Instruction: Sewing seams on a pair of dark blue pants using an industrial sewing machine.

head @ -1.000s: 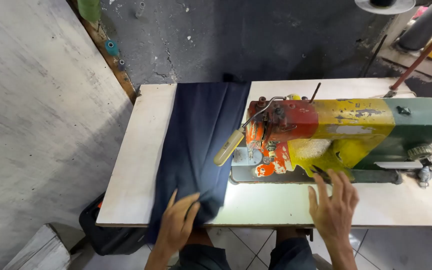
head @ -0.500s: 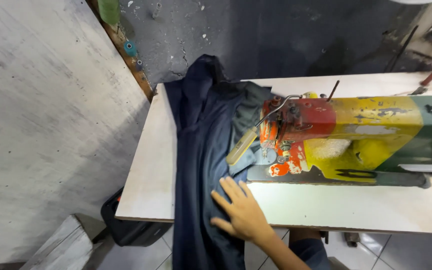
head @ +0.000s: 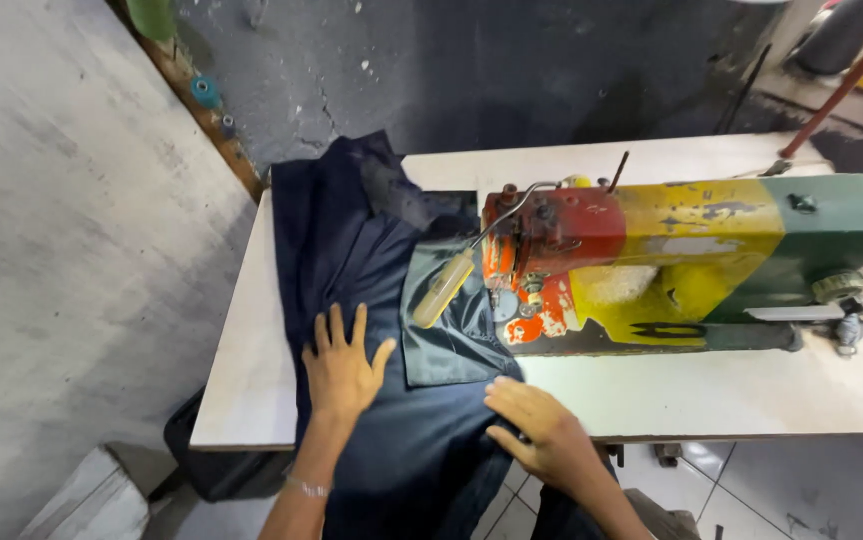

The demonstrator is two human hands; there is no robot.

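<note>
Dark navy fabric [head: 392,400] drapes over the near bench [head: 242,390] edge at six o'clock. The right hand [head: 537,425] rests on it, fingers loosely curled; the left hand [head: 342,365] lies flat, fingers spread. Beyond, at two o'clock, stands a red-yellow-green sewing machine [head: 672,250].

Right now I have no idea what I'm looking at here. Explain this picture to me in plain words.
The view comes from a camera worn on a person's head, looking down at their own two hands. They are at a white table that carries an old industrial sewing machine, painted red, yellow and green. A dark navy fabric lies over the table's left part and hangs off the near edge. The left hand lies flat on the fabric, fingers spread. The right hand rests on the fabric at the table's near edge. Neither hand visibly grips anything.
</note>
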